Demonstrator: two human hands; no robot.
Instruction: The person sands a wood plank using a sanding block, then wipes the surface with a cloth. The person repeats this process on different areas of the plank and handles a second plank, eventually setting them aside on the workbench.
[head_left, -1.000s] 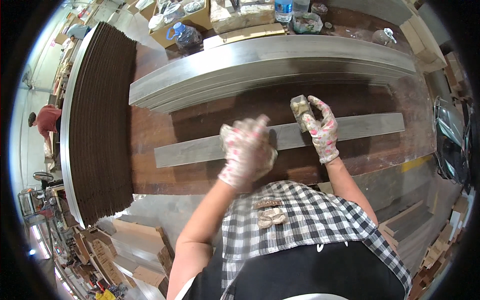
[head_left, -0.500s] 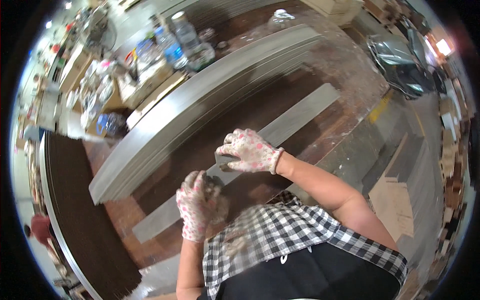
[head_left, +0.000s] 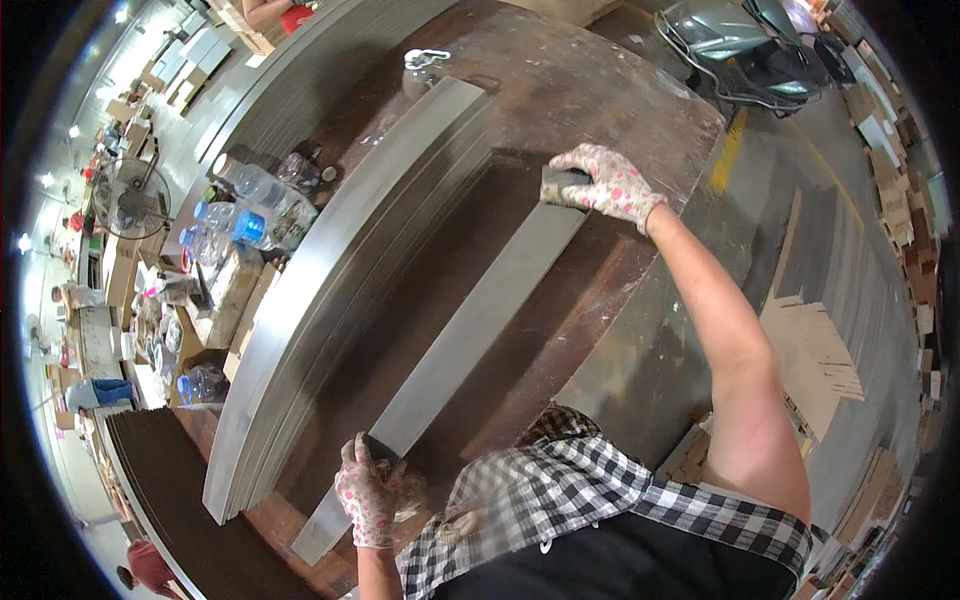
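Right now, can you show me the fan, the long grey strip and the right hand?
Fan (head_left: pixel 132 198), head view: middle of its round cage.
Long grey strip (head_left: pixel 479 322), head view: flat top, about halfway along.
Right hand (head_left: pixel 615 188), head view: back of its glove.

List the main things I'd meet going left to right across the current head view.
Round wire-caged fan, clear plastic jug with blue cap, left hand in pink-dotted white fabric glove, clear white-topped bottle, right hand in matching glove, grey-green scooter.

Scooter (head_left: pixel 735 48) — fan (head_left: pixel 132 199) — plastic bottles (head_left: pixel 249 228)
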